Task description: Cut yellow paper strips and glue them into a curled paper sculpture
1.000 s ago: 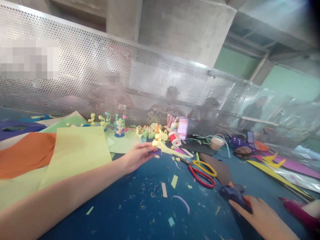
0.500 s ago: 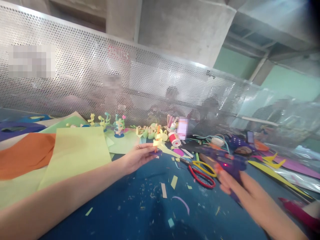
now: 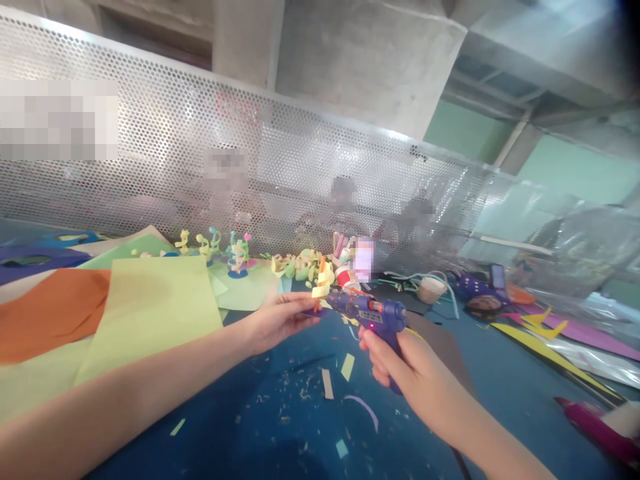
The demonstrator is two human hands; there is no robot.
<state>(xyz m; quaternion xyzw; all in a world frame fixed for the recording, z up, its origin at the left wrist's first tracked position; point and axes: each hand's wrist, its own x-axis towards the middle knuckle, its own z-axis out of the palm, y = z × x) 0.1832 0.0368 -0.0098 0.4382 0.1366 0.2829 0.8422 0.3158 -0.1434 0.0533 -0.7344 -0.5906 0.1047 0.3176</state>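
My right hand [image 3: 410, 363] is wrapped tight around the handle of the dark blue plastic glue gun [image 3: 367, 312], whose nozzle touches the small yellow paper craft piece [image 3: 321, 288]. My left hand [image 3: 277, 319] pinches that piece between thumb and fingertips [image 3: 306, 308]. Below both hands the blue table top [image 3: 280, 420] is open, with only paper scraps [image 3: 327, 383]. The light green paper sheet [image 3: 150, 307] ends just left of my left wrist.

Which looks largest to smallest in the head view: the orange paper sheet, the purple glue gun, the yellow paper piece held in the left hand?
1. orange paper sheet, partly covered
2. purple glue gun, in the right hand
3. yellow paper piece, pinched by the left hand
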